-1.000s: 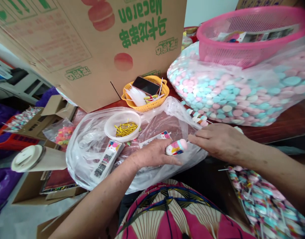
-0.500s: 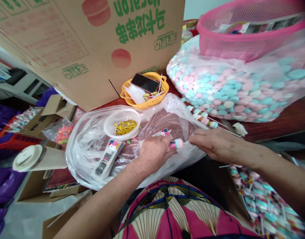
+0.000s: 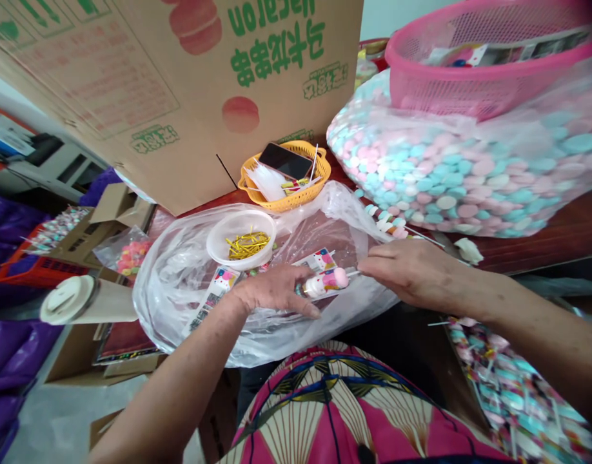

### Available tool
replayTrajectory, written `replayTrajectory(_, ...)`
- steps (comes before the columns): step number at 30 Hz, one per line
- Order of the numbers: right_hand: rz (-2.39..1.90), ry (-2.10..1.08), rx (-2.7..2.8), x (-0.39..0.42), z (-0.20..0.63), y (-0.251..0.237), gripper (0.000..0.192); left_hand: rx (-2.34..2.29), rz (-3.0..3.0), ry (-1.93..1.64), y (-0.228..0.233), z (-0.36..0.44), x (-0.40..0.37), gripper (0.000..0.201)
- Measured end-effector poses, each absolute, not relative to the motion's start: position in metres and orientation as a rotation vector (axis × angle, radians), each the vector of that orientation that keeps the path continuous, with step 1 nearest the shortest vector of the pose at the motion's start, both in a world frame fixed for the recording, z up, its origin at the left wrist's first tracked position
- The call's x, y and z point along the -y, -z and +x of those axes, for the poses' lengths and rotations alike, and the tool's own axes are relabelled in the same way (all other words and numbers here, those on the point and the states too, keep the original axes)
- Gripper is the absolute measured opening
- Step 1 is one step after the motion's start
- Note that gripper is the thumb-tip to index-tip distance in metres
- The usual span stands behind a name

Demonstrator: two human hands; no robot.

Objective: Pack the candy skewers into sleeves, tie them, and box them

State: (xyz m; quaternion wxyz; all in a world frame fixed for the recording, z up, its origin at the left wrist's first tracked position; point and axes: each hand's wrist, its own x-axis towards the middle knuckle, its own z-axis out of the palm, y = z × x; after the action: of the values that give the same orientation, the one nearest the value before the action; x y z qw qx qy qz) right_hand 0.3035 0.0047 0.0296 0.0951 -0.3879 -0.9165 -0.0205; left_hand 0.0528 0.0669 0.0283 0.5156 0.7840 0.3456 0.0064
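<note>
- While the left hand (image 3: pixel 271 293) grips the wrapped candy (image 3: pixel 325 282) over the clear bag (image 3: pixel 180 283), near the middle of the worktop (image 3: pixel 542 241), keep it level.
- Right hand (image 3: pixel 407 274) pinches at the stick end, probably; fingers hide it. Pull the wrap snug.
- Gold ties (image 3: pixel 247 245) sit in the bowl (image 3: pixel 218 241), just left and farther off.

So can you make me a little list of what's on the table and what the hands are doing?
left hand: holds a wrapped candy skewer
right hand: pinches the skewer's stick end
white bowl: gold twist ties inside
yellow basket: a phone on top
big bag: pink, blue and white candies
pink basket: sits on the big bag
behind: cardboard box
</note>
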Motion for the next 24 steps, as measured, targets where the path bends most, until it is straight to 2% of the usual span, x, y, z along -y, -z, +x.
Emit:
replayTrajectory(3,-1.154,0.103,2.745,-0.005,0.308,-0.032,0.021,-0.816,1.813,0.107,-0.022,0.048,-0.063,0.029)
replayTrajectory(7,-1.218,0.142,2.749,-0.006,0.314,-0.036,0.021,-0.973,2.036,-0.041,-0.024,0.053,-0.053,0.033)
replayTrajectory(12,-1.074,0.192,2.734,-0.007,0.305,-0.045,0.023,-0.898,2.115,0.050,-0.034,0.057,-0.054,0.035)
replayTrajectory(19,-0.945,0.003,2.763,0.000,0.285,-0.032,0.025,-0.793,2.126,0.038,-0.034,0.061,-0.054,0.037)
replayTrajectory(24,-1.031,-0.064,2.707,-0.004,0.271,-0.021,0.015,-0.883,2.059,-0.046,-0.018,0.074,-0.044,0.030)
